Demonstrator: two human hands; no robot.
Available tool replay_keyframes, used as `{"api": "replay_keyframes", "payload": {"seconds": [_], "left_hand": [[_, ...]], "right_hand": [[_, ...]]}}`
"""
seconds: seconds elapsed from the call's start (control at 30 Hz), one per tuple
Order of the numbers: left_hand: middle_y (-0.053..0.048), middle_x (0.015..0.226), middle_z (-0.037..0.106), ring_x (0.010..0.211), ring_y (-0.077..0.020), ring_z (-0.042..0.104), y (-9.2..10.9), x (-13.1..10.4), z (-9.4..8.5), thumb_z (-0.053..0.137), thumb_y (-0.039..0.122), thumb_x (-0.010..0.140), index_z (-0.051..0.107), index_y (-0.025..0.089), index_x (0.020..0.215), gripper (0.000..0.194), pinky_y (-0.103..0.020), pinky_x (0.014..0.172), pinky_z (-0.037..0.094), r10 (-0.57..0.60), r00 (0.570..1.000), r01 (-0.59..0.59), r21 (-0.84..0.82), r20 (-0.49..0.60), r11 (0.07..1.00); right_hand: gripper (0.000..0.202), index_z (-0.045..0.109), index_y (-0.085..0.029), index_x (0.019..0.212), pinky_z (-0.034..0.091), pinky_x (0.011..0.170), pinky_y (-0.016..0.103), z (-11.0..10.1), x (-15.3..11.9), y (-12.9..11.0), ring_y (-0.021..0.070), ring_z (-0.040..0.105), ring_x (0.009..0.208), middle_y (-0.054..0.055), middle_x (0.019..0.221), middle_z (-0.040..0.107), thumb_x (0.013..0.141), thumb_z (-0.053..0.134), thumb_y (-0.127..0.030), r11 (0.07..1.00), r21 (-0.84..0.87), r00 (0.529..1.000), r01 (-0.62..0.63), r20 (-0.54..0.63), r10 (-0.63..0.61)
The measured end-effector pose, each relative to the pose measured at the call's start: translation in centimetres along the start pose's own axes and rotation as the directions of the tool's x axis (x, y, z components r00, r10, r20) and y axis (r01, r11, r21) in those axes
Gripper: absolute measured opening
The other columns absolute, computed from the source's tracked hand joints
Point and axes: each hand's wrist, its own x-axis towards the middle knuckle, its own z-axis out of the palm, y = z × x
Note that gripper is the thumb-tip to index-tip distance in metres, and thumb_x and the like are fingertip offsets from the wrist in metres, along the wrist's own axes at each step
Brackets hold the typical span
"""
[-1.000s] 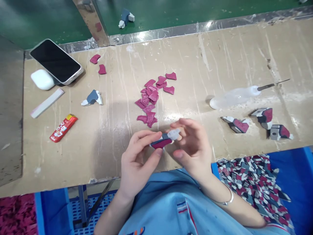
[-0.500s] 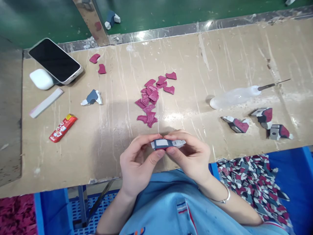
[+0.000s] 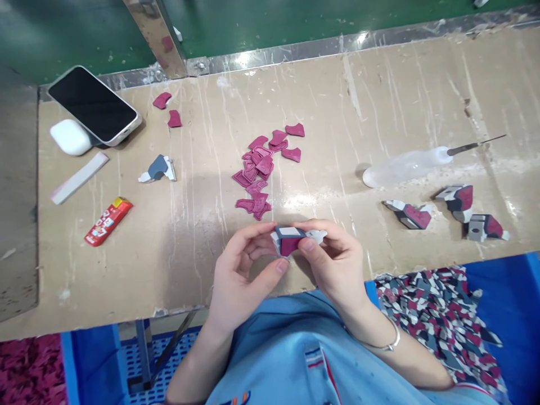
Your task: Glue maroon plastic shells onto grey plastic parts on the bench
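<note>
Pinching maroon-and-grey piece (image 3: 289, 246) at its 3 o'clock end: right fingers (image 3: 312, 248). Left fingers (image 3: 258, 229) parted at 9 o'clock, contact unclear.

the part (image 3: 289, 246) looks like smooth, matt plastic, as do the flat pieces (image 3: 265, 165). the table (image 3: 189, 242) is smooth and glossy under rough streaks. the tool (image 3: 405, 167) has a cloudy plastic handle and thin metal tip. the phone (image 3: 93, 104) has a glossy, glass-like screen; the shirt (image 3: 291, 354) is soft matt cloth, the bracelet (image 3: 395, 342) shiny metal.
</note>
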Motion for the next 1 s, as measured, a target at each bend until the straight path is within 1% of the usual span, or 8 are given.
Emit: {"api": "replay_keyframes", "payload": {"seconds": [0.13,0.3,0.4,0.5,0.6,0.73,0.9,1.0], "left_hand": [[-0.002,0.097,0.088,0.083,-0.0118,0.083,0.2,0.1,0.2,0.091,0.006,0.080,0.088,0.026,0.109,0.035,-0.014,0.078,0.068,0.053,0.998,-0.048,0.099,-0.042,0.994],[-0.003,0.092,0.085,0.078,-0.0138,0.082,0.2,0.1,0.4,0.086,0.007,0.080,0.086,0.021,0.106,0.030,-0.017,0.074,0.068,0.169,0.984,-0.147,0.274,-0.058,0.951],[-0.002,0.097,0.083,0.084,-0.0124,0.080,0.0,-0.2,0.3,0.082,0.004,0.082,0.086,0.023,0.113,0.037,-0.016,0.079,0.066,0.246,0.969,-0.224,0.381,-0.011,0.897],[-0.001,0.105,0.082,0.093,-0.0118,0.079,0.0,-0.5,0.0,0.079,0.001,0.084,0.084,0.026,0.120,0.044,-0.016,0.088,0.065,0.310,0.948,-0.301,0.491,0.065,0.818],[-0.002,0.111,0.081,0.100,-0.0127,0.079,0.4,-0.7,-0.2,0.076,0.001,0.086,0.083,0.026,0.123,0.044,-0.018,0.095,0.064,0.350,0.929,-0.354,0.568,0.121,0.743],[-0.004,0.114,0.080,0.102,-0.0154,0.079,0.6,-0.7,0.1,0.074,0.004,0.089,0.081,0.024,0.126,0.043,-0.022,0.095,0.065,0.388,0.909,-0.394,0.615,0.152,0.683],[-0.006,0.119,0.080,0.105,-0.0188,0.078,-0.2,-0.8,0.7,0.077,0.012,0.092,0.078,0.026,0.130,0.041,-0.026,0.095,0.065,0.345,0.936,-0.328,0.512,0.066,0.794],[-0.004,0.109,0.080,0.098,-0.0173,0.078,-0.5,-0.7,0.8,0.082,0.015,0.090,0.079,0.025,0.118,0.030,-0.024,0.089,0.064,0.319,0.947,-0.298,0.464,0.036,0.834]], "right_hand": [[0.018,0.088,-0.033,0.099,0.070,0.070,0.028,0.2,-0.2,0.0,0.0184,0.083,0.080,0.001,0.092,0.087,0.092,0.090,-0.049,1.000,-0.002,1.000,0.024,0.014,-0.024],[0.020,0.086,-0.032,0.100,0.068,0.069,0.027,0.0,-0.3,0.1,0.0182,0.081,0.080,0.002,0.092,0.086,0.095,0.086,-0.051,0.998,-0.040,0.998,0.044,0.049,-0.042],[0.025,0.085,-0.030,0.107,0.070,0.079,0.034,-0.4,0.0,-0.3,0.0215,0.081,0.089,0.004,0.100,0.085,0.093,0.087,-0.051,0.994,-0.080,0.987,0.073,0.150,-0.061],[0.024,0.085,-0.030,0.111,0.069,0.084,0.036,-0.6,0.4,-0.8,0.0223,0.080,0.092,0.004,0.101,0.084,0.089,0.092,-0.039,0.993,-0.081,0.967,0.082,0.249,-0.059],[0.020,0.085,-0.031,0.107,0.067,0.079,0.030,-0.5,0.5,-0.8,0.0184,0.079,0.087,0.001,0.095,0.083,0.089,0.090,-0.023,0.998,-0.049,0.973,0.047,0.230,-0.034],[0.015,0.083,-0.027,0.101,0.066,0.072,0.029,-0.2,0.1,-0.2,0.0178,0.077,0.079,0.002,0.090,0.081,0.088,0.091,-0.025,0.998,-0.031,0.985,0.060,0.167,-0.054],[0.013,0.084,-0.026,0.100,0.067,0.071,0.032,0.0,-0.2,0.0,0.0200,0.077,0.079,0.005,0.091,0.081,0.092,0.089,-0.035,0.997,-0.033,0.989,0.075,0.127,-0.070],[0.016,0.085,-0.026,0.100,0.066,0.070,0.032,0.0,-0.2,0.1,0.0201,0.076,0.078,0.005,0.092,0.080,0.094,0.087,-0.040,0.997,0.029,0.991,0.065,0.117,-0.068]]}}
